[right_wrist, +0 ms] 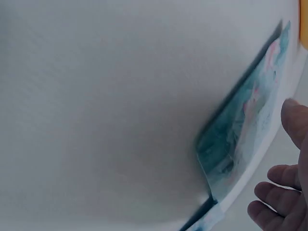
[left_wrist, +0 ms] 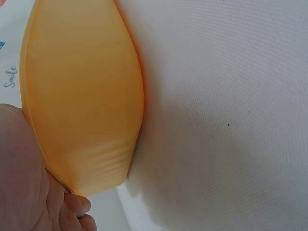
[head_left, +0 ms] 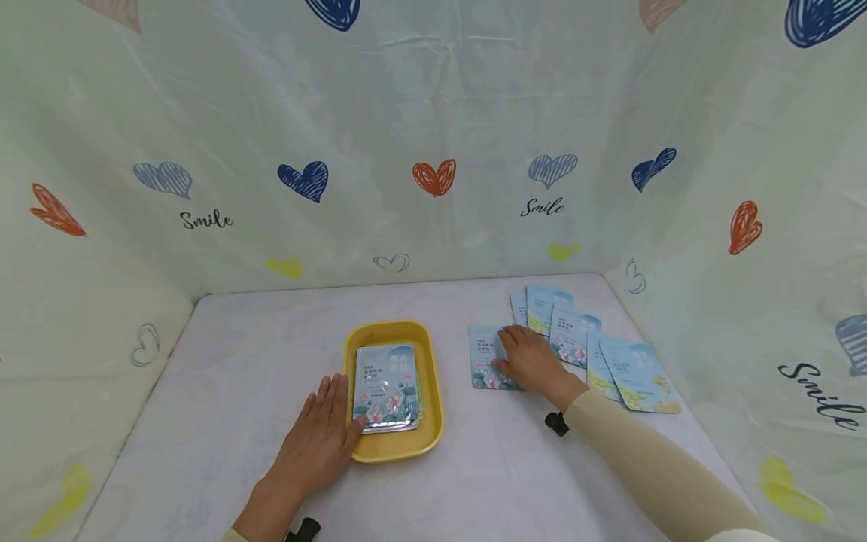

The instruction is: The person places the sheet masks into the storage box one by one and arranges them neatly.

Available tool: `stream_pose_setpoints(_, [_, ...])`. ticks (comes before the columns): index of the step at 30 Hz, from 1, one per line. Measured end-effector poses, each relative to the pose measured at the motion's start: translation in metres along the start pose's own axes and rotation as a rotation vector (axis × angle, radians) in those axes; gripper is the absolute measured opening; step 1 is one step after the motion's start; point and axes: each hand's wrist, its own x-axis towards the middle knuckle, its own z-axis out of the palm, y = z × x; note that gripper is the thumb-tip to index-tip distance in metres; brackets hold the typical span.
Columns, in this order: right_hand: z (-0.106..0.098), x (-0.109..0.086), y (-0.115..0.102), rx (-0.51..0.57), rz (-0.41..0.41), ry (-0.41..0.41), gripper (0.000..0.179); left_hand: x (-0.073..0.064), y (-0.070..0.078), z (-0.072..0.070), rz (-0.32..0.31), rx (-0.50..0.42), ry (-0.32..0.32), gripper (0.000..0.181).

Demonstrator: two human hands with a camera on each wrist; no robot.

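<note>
My left hand (head_left: 317,436) rests along the left rim of a yellow tray (head_left: 433,421), fingers straight, thumb at the rim. The left wrist view shows the tray's outer wall (left_wrist: 86,106) with that hand against its edge. A blue sachet (head_left: 386,388) with pink flowers lies inside the tray, silver edges showing beneath it. Over the right side of a similar flowered sachet (head_left: 486,357) on the table is my right hand (head_left: 531,361). In the right wrist view its thumb and fingers are spread apart beside this sachet (right_wrist: 245,120), pinching nothing.
Past my right hand lie more sachets: a flowered one (head_left: 576,331), a yellow-and-blue one (head_left: 640,373) overlapping another, and a pair (head_left: 547,301) at the back. White cloth covers the table (head_left: 237,361). A curtain (head_left: 379,105) printed with hearts encloses the back and sides.
</note>
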Motion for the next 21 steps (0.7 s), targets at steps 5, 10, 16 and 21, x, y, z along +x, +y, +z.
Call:
stream_pose_setpoints(5, [0.008,-0.006,-0.003,0.027,0.037,-0.123,0.076,0.000,0.000,0.000,-0.012,0.005,-0.011,0.083])
stream_pose_setpoints(10, [0.012,-0.012,-0.012,0.054,0.054,-0.168,0.076,0.001,0.001,0.001,-0.027,-0.001,-0.034,0.083])
stream_pose_setpoints(16, [0.010,-0.015,-0.031,0.086,0.025,-0.190,0.074,0.001,0.000,0.001,-0.029,0.003,-0.039,0.083])
stream_pose_setpoints(21, [0.007,-0.013,-0.041,0.071,-0.036,-0.175,0.072,0.001,0.000,0.001,-0.029,0.001,-0.034,0.084])
